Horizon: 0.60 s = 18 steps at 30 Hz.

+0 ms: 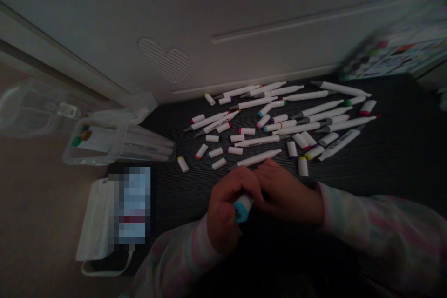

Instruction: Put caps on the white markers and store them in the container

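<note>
My left hand (223, 209) is closed around a white marker (243, 207), its blue end facing up toward me. Against it rests my right hand (288, 191), fingers curled in; whatever they grip is hidden from view. Just beyond the hands lies an uncapped white marker (259, 158) with a grey section. Several more uncapped markers (316, 110) are spread over the dark table, tips pointing various ways. Loose white caps with coloured ends, such as a yellow one (183, 164) and a green one (219, 164), are scattered among them.
A clear plastic case (94, 160) holding white markers lies at the left, its clear lid (31, 107) beside it. Near the left edge are a phone (134, 205) and a white cabled block (96, 219). A blurred marker package (394, 58) leans against the pale panel (244, 4) behind.
</note>
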Each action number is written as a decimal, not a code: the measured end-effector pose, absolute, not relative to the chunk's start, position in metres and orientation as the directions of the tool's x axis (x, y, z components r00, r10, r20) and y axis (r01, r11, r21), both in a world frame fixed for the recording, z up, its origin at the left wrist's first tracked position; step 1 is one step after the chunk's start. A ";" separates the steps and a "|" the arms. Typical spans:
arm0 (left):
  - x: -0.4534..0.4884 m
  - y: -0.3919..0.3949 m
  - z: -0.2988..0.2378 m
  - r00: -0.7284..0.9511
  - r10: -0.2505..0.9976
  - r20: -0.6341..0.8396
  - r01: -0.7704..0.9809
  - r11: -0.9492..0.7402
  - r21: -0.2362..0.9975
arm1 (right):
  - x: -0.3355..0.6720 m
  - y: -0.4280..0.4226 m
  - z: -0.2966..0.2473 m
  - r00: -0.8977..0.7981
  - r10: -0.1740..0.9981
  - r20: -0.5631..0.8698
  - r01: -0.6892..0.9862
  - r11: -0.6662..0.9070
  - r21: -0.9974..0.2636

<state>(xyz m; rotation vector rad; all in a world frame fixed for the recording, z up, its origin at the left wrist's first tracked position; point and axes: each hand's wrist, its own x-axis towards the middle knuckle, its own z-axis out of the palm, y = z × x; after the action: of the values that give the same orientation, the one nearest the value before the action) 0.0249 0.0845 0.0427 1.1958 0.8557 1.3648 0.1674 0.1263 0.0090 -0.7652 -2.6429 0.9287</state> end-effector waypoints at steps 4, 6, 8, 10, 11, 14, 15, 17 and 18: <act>0.024 0.084 0.042 0.087 0.979 0.184 -0.231 -0.160 0.960 | 0.167 0.126 0.009 -0.838 0.543 0.057 0.388 0.666 -0.637; 0.024 0.084 0.042 0.089 0.979 0.181 -0.221 -0.158 0.962 | 0.167 0.126 0.008 -0.837 0.544 0.057 0.389 0.665 -0.637; 0.024 0.084 0.042 0.086 0.980 0.178 -0.215 -0.156 0.964 | 0.167 0.126 0.007 -0.837 0.543 0.061 0.387 0.668 -0.635; 0.024 0.084 0.042 0.083 0.980 0.179 -0.220 -0.157 0.963 | 0.167 0.126 0.007 -0.837 0.543 0.069 0.385 0.673 -0.631; 0.024 0.084 0.042 0.081 0.980 0.180 -0.229 -0.157 0.961 | 0.167 0.126 0.007 -0.837 0.543 0.072 0.384 0.675 -0.630; 0.025 0.083 0.043 0.087 0.980 0.179 -0.245 -0.153 0.957 | 0.167 0.125 0.007 -0.836 0.545 0.067 0.389 0.674 -0.628; 0.025 0.083 0.043 0.090 0.980 0.178 -0.248 -0.151 0.957 | 0.167 0.125 0.008 -0.834 0.547 0.066 0.393 0.674 -0.626; 0.025 0.084 0.043 0.090 0.980 0.178 -0.257 -0.150 0.955 | 0.167 0.126 0.008 -0.835 0.547 0.064 0.393 0.673 -0.627; 0.025 0.084 0.043 0.088 0.980 0.179 -0.265 -0.150 0.952 | 0.167 0.126 0.008 -0.836 0.545 0.064 0.390 0.672 -0.630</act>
<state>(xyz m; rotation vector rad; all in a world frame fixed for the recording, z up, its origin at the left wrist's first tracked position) 0.0249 0.0836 0.0430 1.1815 0.8517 1.3573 0.1669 0.1256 0.0080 -0.7529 -2.6404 0.9101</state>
